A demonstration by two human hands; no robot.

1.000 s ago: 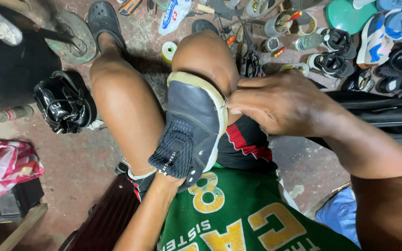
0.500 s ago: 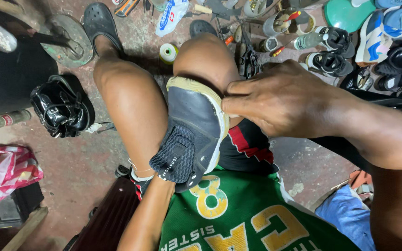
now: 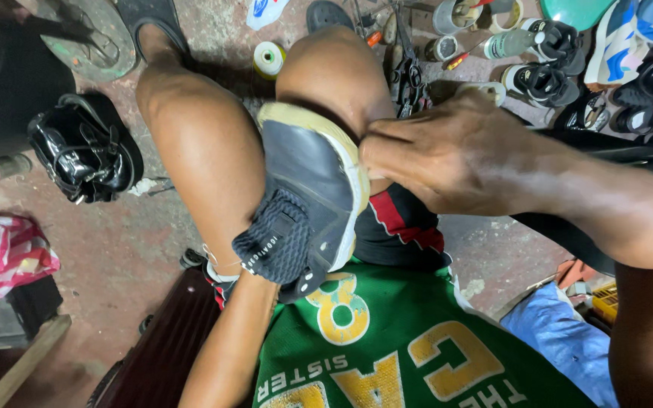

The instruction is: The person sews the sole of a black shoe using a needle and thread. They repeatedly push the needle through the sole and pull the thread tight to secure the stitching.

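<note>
Our right hand (image 3: 447,155) pinches the shoe (image 3: 307,200) sole edge; our left grip, inside, we cannot tell. A slip could peel the sole.

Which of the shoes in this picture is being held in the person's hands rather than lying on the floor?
The dark grey shoe with the yellowed sole, wedged between the knees. The left arm runs into its opening and the right hand pinches its sole edge; the black and white shoes lie untouched on the floor.

A green jersey (image 3: 387,347) with cracked yellow lettering, black-and-red shorts (image 3: 398,227), bare arms and legs.
</note>
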